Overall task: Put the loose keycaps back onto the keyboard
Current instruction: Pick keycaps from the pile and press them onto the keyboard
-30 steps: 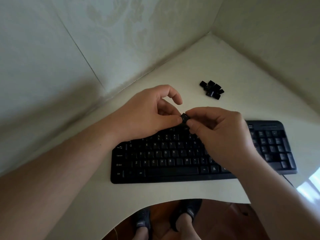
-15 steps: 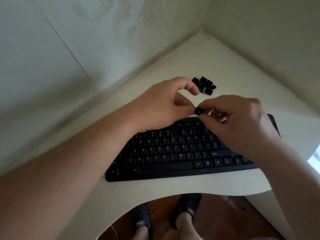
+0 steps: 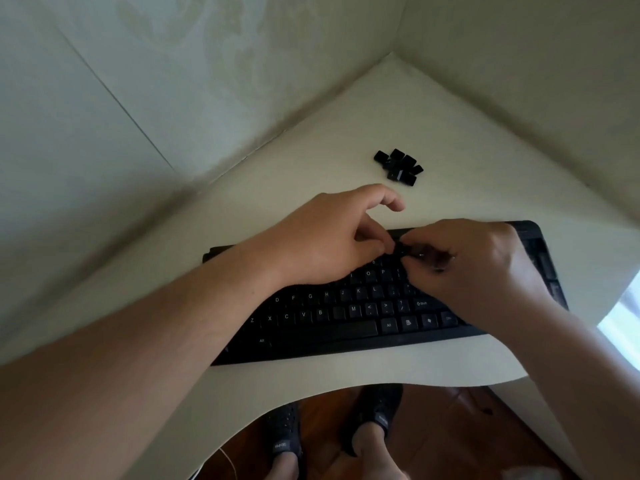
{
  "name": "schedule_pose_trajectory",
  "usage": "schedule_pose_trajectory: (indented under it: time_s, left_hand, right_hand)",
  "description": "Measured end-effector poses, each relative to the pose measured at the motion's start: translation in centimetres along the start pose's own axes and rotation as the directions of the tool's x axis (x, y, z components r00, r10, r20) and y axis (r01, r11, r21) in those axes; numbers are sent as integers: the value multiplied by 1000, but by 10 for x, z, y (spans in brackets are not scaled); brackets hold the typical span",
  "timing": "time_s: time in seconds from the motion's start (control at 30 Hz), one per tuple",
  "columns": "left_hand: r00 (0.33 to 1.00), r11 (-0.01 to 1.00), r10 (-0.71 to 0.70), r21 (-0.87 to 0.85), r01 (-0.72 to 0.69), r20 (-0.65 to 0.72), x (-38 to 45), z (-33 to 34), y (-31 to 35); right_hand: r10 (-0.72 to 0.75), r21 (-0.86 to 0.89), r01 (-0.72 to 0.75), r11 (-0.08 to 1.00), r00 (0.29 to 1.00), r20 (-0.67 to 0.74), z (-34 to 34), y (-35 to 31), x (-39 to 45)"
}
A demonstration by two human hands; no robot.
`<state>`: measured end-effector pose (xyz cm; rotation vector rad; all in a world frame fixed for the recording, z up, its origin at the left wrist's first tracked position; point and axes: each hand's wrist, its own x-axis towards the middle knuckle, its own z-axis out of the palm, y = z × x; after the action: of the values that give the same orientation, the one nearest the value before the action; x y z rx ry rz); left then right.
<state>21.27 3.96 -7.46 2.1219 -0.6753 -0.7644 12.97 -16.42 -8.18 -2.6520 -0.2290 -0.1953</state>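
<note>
Keycaps: one loose pile (image 3: 398, 167) of small black caps on the desk, behind the keyboard and well apart from it; about seven or eight, too bunched to count exactly.
Feet: two, in dark shoes (image 3: 377, 408), on a wooden floor (image 3: 443, 441) under the curved front edge of the desk.
Desk: one pale corner desk (image 3: 346, 133); it bears the keyboard near its front edge and the pile farther back toward the corner.
Keyboard: one black keyboard (image 3: 346, 327), lying flat; its right end is hidden behind the right hand, its left end behind the left forearm.
Left hand: left hand (image 3: 329, 237) reaches over the upper rows, fingers curled, thumb and fingertips drawn together at the top key rows; index finger arched up clear of the keys.
Right hand: right hand (image 3: 478, 261) comes from the right, knuckles up, fingers curled down to meet the left fingertips.
Grip: both hands pinch at one dark spot on the top rows; whether a cap is between the fingers cannot be told, since it is dark against dark keys.
Walls: two pale walls (image 3: 173, 81) meet in the corner behind the desk.
</note>
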Motion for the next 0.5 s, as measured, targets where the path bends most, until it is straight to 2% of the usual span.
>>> schedule_pose_trajectory:
  time_s: [0.3, 0.5]
  left_hand:
    - [995, 998, 31, -58, -37, -93, 3, -2, 3]
    - [999, 998, 25, -51, -27, -30, 7, -1, -3]
  right_hand:
    - [-29, 56, 32, 998, 998, -64, 3, -1, 3]
    - [-113, 26, 116, 993, 989, -97, 8, 9, -1]
